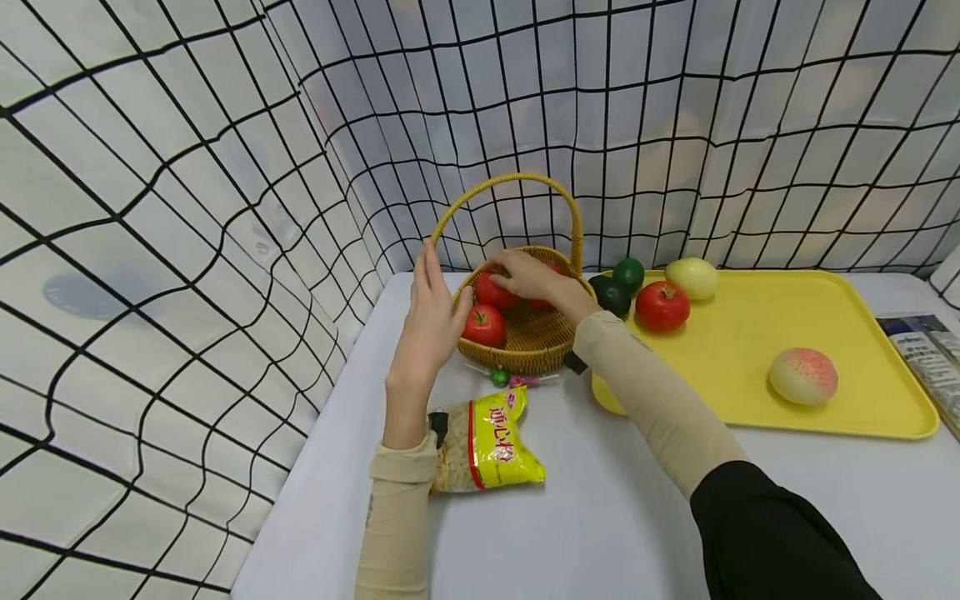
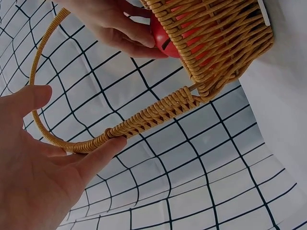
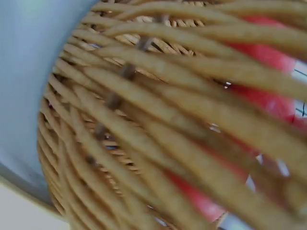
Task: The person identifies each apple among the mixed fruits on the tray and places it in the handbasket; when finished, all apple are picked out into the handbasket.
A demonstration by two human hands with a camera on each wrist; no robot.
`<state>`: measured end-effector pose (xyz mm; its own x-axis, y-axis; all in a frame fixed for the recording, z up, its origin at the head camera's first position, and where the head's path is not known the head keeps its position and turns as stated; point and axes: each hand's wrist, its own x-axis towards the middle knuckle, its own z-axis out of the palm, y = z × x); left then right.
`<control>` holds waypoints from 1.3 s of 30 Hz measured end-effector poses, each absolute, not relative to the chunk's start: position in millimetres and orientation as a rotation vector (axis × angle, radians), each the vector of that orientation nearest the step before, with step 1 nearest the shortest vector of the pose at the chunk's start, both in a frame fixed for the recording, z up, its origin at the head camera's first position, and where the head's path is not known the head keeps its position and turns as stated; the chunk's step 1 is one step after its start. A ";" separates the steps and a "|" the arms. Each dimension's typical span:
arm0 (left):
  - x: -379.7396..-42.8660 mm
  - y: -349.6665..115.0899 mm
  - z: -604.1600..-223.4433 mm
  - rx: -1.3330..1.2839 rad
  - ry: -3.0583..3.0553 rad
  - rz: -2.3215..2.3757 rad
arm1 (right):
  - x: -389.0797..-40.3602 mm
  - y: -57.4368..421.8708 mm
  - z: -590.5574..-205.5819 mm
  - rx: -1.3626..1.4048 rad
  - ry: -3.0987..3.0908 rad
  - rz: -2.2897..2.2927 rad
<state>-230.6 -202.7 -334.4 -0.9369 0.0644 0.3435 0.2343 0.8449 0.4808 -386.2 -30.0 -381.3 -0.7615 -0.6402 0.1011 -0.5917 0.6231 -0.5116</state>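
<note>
A wicker basket (image 1: 536, 358) with a tall arched handle stands at the back of the table. Inside it are a front tomato (image 1: 483, 327) and a tomato (image 1: 492, 291) under my right hand (image 1: 528, 277), with more red behind. My right fingers bend over that tomato, also visible in the left wrist view as a red tomato (image 2: 162, 38) at the rim. My left hand (image 1: 426, 329) lies against the left side of the handle (image 2: 153, 115), fingers extended. The right wrist view holds only close basket weave (image 3: 144, 110) with red behind it; the hand is hidden there.
A yellow tray (image 1: 735, 333) on the right bears a tomato (image 1: 662, 306), dark avocado (image 1: 611, 296), green fruit (image 1: 628, 273), pale yellow fruit (image 1: 692, 277) and peach (image 1: 804, 376). A pasta bag (image 1: 491, 442) and lollipops (image 1: 499, 378) lie before the basket. Black netting surrounds the table's back and left.
</note>
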 end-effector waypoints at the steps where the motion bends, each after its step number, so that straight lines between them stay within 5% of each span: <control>1: -231.1 -202.3 -334.3 -0.225 -2.713 -0.766 | -385.4 -30.1 -380.7 -1.039 2.762 -0.785; 14: -230.6 -204.8 -341.2 -0.183 -2.759 -0.785 | -356.5 -13.5 -382.0 -1.018 2.762 -0.705; 25: -224.5 -202.9 -341.6 -0.176 -2.764 -0.795 | -275.9 68.1 -369.9 -0.942 2.714 -1.124; 39: -231.0 -203.5 -338.1 -0.204 -2.748 -0.802 | -213.4 161.4 -323.3 -0.717 2.964 -1.256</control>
